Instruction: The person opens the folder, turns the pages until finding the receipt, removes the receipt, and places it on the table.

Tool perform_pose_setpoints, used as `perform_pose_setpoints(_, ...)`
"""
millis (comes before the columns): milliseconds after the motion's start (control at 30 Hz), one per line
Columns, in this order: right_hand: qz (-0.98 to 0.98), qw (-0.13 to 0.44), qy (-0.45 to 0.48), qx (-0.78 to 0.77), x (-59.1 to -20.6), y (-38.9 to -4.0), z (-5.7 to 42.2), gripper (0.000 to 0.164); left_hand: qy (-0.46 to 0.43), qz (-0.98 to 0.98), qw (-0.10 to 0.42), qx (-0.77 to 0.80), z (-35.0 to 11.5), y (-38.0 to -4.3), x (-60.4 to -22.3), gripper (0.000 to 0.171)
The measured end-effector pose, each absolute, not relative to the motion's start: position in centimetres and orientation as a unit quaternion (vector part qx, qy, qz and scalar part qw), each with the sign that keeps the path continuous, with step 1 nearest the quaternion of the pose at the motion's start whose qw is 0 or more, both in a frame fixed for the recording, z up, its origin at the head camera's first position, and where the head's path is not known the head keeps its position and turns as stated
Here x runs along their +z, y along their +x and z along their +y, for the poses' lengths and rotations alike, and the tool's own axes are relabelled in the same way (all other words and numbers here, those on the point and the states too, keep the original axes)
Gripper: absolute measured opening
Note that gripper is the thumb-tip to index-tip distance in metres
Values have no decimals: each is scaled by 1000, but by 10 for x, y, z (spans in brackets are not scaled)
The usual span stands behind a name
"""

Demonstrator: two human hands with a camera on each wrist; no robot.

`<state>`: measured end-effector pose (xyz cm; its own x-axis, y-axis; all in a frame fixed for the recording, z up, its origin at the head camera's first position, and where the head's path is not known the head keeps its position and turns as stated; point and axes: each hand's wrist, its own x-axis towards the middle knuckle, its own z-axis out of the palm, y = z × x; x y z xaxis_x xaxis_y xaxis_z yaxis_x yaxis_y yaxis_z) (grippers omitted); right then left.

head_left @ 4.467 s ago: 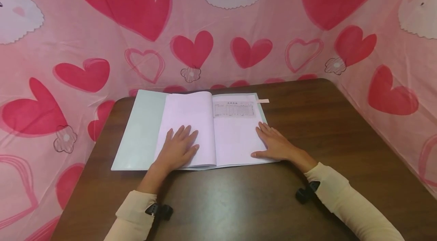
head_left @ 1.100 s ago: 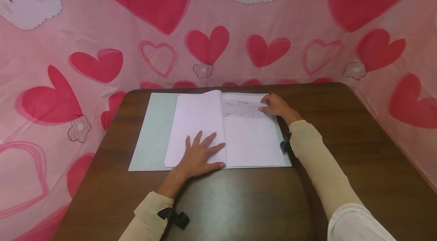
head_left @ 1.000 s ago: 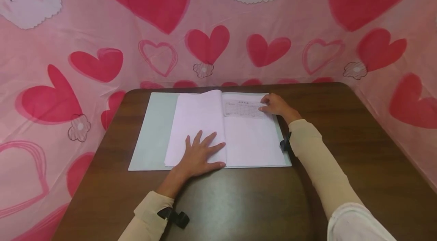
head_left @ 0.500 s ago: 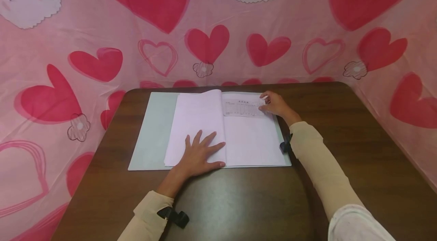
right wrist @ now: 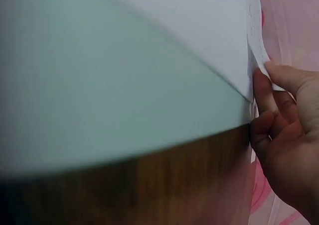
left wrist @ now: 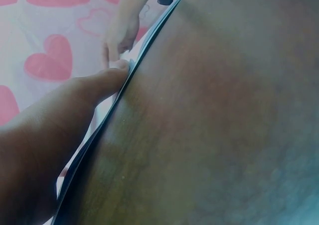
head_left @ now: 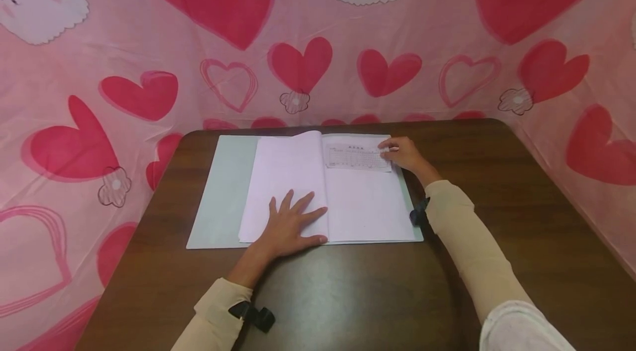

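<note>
An open book or file with white pages and a pale green cover (head_left: 218,191) lies on the table. Fingers spread, my left hand (head_left: 285,229) rests on its left page (head_left: 285,166), thumb along the lower edge near the fold. At the upper right, my right hand (head_left: 402,153) pinches the right end of a printed slip (head_left: 355,157) that bears a grid table. In the right wrist view, thumb and index finger grip the slip's white end (right wrist: 261,65), which stands off the right page (right wrist: 209,31). The left wrist view shows my left thumb (left wrist: 112,80) at the page edge.
The dark brown wooden table (head_left: 507,191) reaches back to a pink cloth (head_left: 343,25) printed with hearts, which hangs behind and at both sides. Black wrist cameras (head_left: 263,319) are strapped over the beige sleeves (head_left: 467,235).
Earlier both hands lay flat on the pages; my right hand has since gone up to the slip. Over the last half second the slip has shifted slightly right. My left hand stays put lately.
</note>
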<state>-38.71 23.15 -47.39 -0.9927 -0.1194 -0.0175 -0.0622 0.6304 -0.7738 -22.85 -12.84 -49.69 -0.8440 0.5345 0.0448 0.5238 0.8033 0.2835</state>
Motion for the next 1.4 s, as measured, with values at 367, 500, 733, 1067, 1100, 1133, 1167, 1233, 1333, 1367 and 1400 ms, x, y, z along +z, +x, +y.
perform_pose_setpoints(367, 880, 102, -64, -460, -468, -380, 251, 46, 279, 950, 15, 141, -127, -228, -498, 74)
perform_pose_setpoints(500, 883, 104, -76, -450, -467, -379, 257, 44, 279, 950, 15, 142, -127, -228, -498, 74)
perform_pose_setpoints(733, 892, 90, -87, -434, -467, -378, 265, 41, 276, 950, 17, 144, -127, -228, -499, 75)
perform_pose_setpoints(1067, 894, 79, -97, -430, -464, -375, 271, 41, 271, 951, 23, 148, -127, -228, -497, 76)
perform_pose_setpoints(1100, 895, 79, -98, -428, -464, -375, 272, 41, 271, 951, 23, 148, -128, -228, -497, 76)
perform_pose_setpoints(1133, 895, 79, -99, -428, -464, -375, 273, 41, 271, 951, 24, 148, -128, -228, -496, 77)
perform_pose_setpoints(1167, 896, 79, -98, -426, -464, -375, 274, 41, 271, 951, 25, 148, -128, -228, -496, 77)
perform_pose_setpoints(1233, 897, 80, -97, -423, -465, -375, 276, 41, 271, 951, 25, 148, -128, -228, -496, 77)
perform_pose_setpoints(1333, 899, 80, -97, -419, -465, -374, 280, 41, 273, 950, 25, 148, -128, -228, -496, 76)
perform_pose_setpoints(1367, 901, 81, -93, -416, -466, -375, 281, 41, 273, 950, 24, 149, -128, -228, -496, 76)
perform_pose_setpoints(1400, 902, 80, -92, -414, -466, -375, 282, 41, 273, 950, 24, 150, -128, -228, -496, 76)
